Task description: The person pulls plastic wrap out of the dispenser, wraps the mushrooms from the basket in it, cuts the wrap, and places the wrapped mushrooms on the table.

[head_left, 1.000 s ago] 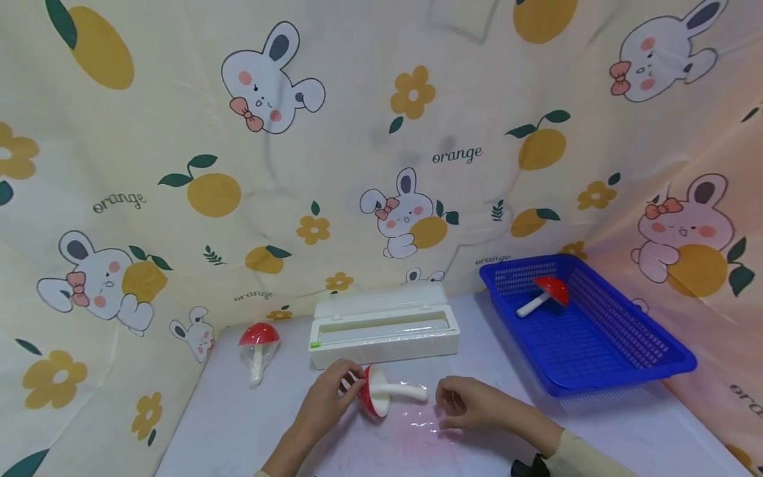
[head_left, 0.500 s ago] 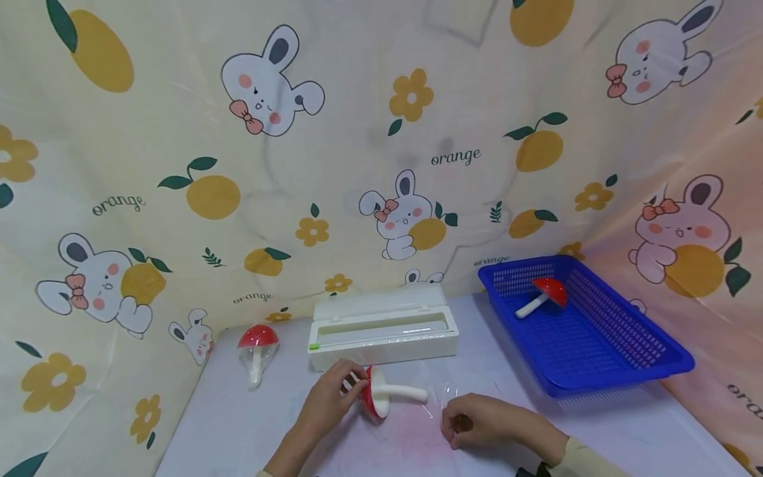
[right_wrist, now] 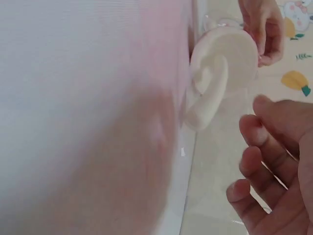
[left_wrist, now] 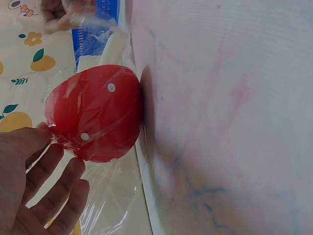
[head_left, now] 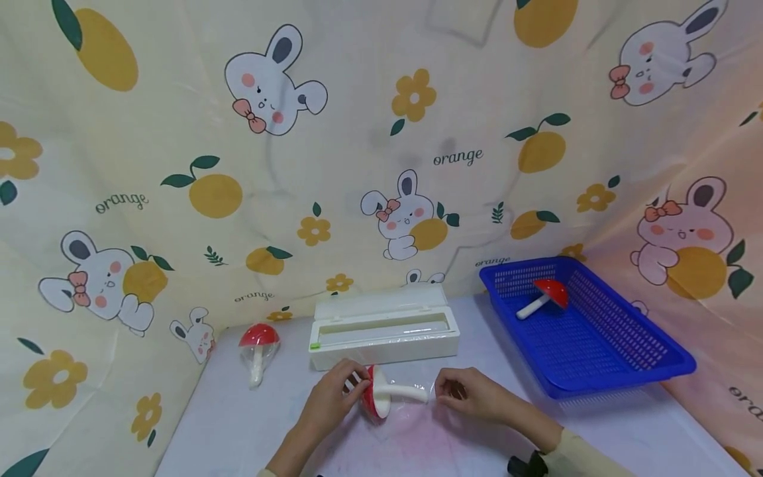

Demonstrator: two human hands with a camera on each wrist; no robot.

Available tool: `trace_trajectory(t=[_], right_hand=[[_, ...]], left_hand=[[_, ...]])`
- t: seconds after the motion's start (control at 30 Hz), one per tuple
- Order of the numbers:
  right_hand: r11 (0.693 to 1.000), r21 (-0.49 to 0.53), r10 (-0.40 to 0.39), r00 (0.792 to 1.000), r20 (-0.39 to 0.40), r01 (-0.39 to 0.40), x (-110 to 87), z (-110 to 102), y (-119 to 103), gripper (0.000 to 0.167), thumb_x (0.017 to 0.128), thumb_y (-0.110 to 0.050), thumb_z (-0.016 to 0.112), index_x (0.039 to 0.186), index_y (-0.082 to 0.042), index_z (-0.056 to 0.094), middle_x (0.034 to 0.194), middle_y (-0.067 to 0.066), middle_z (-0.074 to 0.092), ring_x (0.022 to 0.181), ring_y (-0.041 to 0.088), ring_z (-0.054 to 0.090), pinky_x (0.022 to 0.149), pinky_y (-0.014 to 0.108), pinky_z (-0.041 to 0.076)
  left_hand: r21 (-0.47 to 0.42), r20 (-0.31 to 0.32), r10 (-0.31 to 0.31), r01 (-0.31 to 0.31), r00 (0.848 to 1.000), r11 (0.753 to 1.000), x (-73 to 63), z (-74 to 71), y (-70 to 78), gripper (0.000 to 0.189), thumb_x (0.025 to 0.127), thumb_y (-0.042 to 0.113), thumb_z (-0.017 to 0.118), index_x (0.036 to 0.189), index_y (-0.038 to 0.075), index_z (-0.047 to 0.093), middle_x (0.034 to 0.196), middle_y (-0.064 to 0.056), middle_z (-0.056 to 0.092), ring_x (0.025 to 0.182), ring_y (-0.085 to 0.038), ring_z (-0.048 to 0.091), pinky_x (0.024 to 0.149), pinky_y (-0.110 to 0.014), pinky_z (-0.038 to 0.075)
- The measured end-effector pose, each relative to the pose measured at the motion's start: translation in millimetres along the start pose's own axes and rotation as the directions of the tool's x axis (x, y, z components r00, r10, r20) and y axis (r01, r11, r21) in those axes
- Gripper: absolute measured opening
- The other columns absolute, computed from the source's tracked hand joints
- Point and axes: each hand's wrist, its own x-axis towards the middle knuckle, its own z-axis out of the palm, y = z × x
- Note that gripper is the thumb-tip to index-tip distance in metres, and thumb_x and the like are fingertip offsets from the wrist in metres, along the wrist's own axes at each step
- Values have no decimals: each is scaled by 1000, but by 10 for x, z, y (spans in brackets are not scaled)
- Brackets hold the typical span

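A toy mushroom [head_left: 402,393] with a red, white-dotted cap and white stem lies on its side, clear cling film [left_wrist: 93,36] around it. My left hand [head_left: 334,392] pinches the wrapped edge of the cap [left_wrist: 98,115] between thumb and index finger, the other fingers spread loosely. My right hand [head_left: 473,395] is just beyond the stem's end, fingers curled, thumb close to the index fingertip at the film's edge. In the left wrist view the film stretches from the stem to the blurred right hand [left_wrist: 63,14].
Behind the hands stands a white cling film box [head_left: 384,344], lid raised. A wrapped toy mushroom [head_left: 257,351] lies at the left. At the right a blue basket [head_left: 620,381] holds another mushroom [head_left: 551,291]. A printed curtain [head_left: 357,132] closes off the back.
My right hand dropped slightly toward me with the film, then came back up and in beside the stem's end. My left hand has stayed on the cap.
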Motion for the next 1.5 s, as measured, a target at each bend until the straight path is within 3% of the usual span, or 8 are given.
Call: trace_trajectory(t=[0.27, 0.63, 0.8, 1.03, 1.23, 1.37, 1.5], right_hand=[[994, -3, 110, 985, -130, -111, 164, 64, 16, 14, 99, -13, 79, 97, -20, 66, 80, -15, 62, 68, -2, 52, 57, 20, 48], [961, -5, 268, 932, -244, -277, 412, 256, 75, 18, 95, 0, 78, 93, -12, 63, 78, -7, 62, 68, 3, 54, 59, 21, 50], [962, -11, 265, 941, -211, -273, 479, 326, 128, 18, 95, 3, 77, 92, -8, 63, 79, -4, 64, 70, 3, 55, 60, 21, 51], [958, -11, 282, 952, -119, -285, 473, 395, 179, 10, 96, 0, 76, 93, -8, 70, 82, -4, 68, 72, 4, 60, 63, 24, 54], [966, -50, 253, 967, 17, -252, 412, 354, 129, 20, 93, 7, 69, 104, -9, 74, 92, -4, 71, 81, 5, 61, 71, 25, 55], [976, -58, 213, 973, 84, -208, 397, 315, 122, 27, 89, 6, 75, 113, -6, 72, 101, 0, 70, 90, 10, 64, 78, 26, 56], [974, -89, 215, 974, 69, -208, 408, 349, 147, 31, 87, -6, 87, 112, -10, 69, 101, -4, 69, 91, 8, 62, 81, 27, 55]], left_hand=[[-3, 12, -11, 11, 1000, 1000, 2, 3, 12, 12, 101, 18, 78, 105, 23, 69, 104, 12, 65, 91, -7, 65, 76, -33, 62], [7, 12, -20, 20, 1000, 1000, 9, 4, 10, 11, 101, 20, 78, 106, 24, 69, 104, 12, 65, 90, -7, 65, 75, -36, 62], [6, 15, -27, 27, 1000, 1000, 12, 7, 10, 12, 100, 20, 78, 107, 24, 69, 104, 12, 65, 91, -11, 67, 75, -34, 62], [-3, 29, -57, 57, 998, 998, 24, 20, 1, 11, 101, 20, 77, 107, 25, 69, 105, 13, 64, 92, -5, 63, 76, -32, 62], [-10, 21, -42, 43, 999, 999, 10, 18, -16, 20, 101, 5, 73, 114, 20, 71, 111, 8, 68, 94, -7, 65, 79, -35, 63], [29, 14, -36, 36, 999, 999, -24, 8, -23, 32, 97, 1, 75, 124, 19, 69, 121, 5, 66, 103, -13, 66, 86, -38, 63], [102, 1, 18, -18, 1000, 995, -43, 17, -46, 45, 91, 2, 82, 130, 19, 68, 134, 1, 62, 123, -22, 62, 104, -45, 57]])
